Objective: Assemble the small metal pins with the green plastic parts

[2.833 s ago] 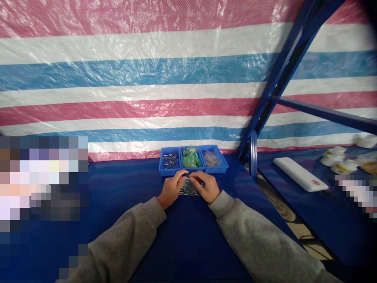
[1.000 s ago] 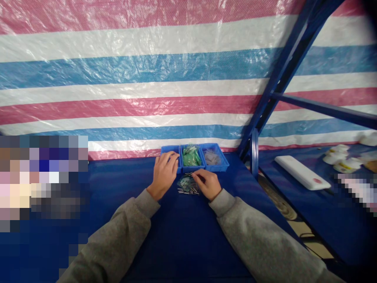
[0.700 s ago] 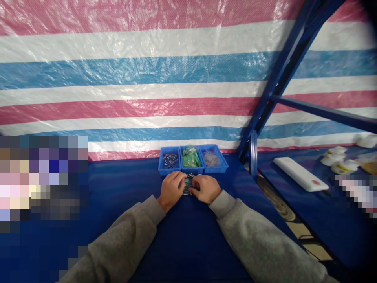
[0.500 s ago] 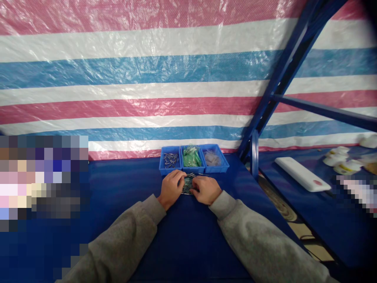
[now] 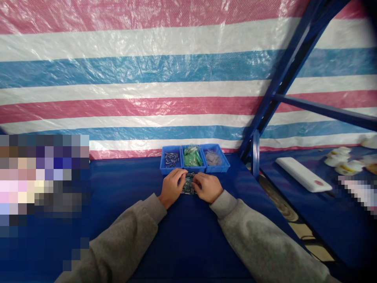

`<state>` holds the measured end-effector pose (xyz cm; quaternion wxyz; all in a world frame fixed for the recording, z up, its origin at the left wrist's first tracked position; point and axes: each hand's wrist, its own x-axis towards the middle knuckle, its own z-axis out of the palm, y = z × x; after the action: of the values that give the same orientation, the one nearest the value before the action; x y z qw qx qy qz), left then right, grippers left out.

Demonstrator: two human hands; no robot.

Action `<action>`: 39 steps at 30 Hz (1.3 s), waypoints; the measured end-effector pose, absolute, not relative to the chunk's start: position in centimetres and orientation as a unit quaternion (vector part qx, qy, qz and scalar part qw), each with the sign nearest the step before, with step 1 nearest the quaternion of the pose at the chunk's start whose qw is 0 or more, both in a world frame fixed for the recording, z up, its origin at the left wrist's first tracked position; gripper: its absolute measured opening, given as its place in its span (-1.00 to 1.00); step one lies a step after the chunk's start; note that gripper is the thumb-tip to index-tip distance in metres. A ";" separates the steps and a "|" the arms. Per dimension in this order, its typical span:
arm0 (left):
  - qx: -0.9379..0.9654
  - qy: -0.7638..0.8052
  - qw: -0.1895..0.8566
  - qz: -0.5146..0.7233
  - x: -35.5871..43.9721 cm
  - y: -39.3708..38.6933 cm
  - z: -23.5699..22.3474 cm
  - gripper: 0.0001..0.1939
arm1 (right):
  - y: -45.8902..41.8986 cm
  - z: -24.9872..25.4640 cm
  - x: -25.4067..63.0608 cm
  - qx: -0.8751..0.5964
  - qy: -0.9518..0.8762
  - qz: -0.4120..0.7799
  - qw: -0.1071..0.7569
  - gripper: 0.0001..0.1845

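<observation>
Cupping a small pile of thin metal pins (image 5: 188,190) on the blue tabletop (image 5: 123,184), your left hand (image 5: 172,188) and right hand (image 5: 207,188) close in from both sides, fingers curled over it; whether they grip, you cannot tell. Beyond sit three blue plastic trays (image 5: 161,167) of loose pins (image 5: 171,160), green packets (image 5: 192,156) and clear bags (image 5: 212,158).

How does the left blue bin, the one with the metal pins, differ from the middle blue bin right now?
The left blue plastic bin holds loose thin metal pins, while the middle blue plastic bin holds green packets. The pins lie low inside the left bin; the packets heap above the middle bin's rim. Both bins are shallow, rectangular and stand side by side.
</observation>
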<state>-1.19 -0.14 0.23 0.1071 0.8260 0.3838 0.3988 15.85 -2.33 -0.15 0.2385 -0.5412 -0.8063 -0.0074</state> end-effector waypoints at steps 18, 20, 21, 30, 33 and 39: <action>0.827 0.381 0.135 0.390 -1.3 -0.2 0.4 -0.79 | -1.4 -1.8 15.9 -0.452 -0.738 0.119 0.488 -0.80; 0.827 0.387 0.133 0.386 -1.3 -0.1 0.4 -0.77 | -1.4 -1.7 15.9 -0.444 -0.737 0.116 0.496 -0.79; 0.826 0.392 0.131 0.382 -1.3 -0.1 0.3 -0.75 | -1.5 -1.7 15.9 -0.443 -0.738 0.113 0.497 -0.79; 0.826 0.352 0.150 0.413 -1.3 -0.3 0.5 -0.79 | -1.7 -1.0 15.9 -0.453 -0.760 0.102 0.454 -0.66; 0.832 0.325 0.156 0.422 -1.4 -0.5 0.8 -0.78 | -1.8 -0.9 15.9 -0.451 -0.747 0.107 0.476 -0.74; 0.829 0.325 0.161 0.426 -1.6 -0.7 0.9 -0.79 | -1.8 -1.1 15.8 -0.424 -0.748 0.121 0.497 -0.81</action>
<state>-1.60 -0.68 0.91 0.1608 0.8291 0.3246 0.4258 15.84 -1.83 -1.09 0.4969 -0.4239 -0.7476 0.1205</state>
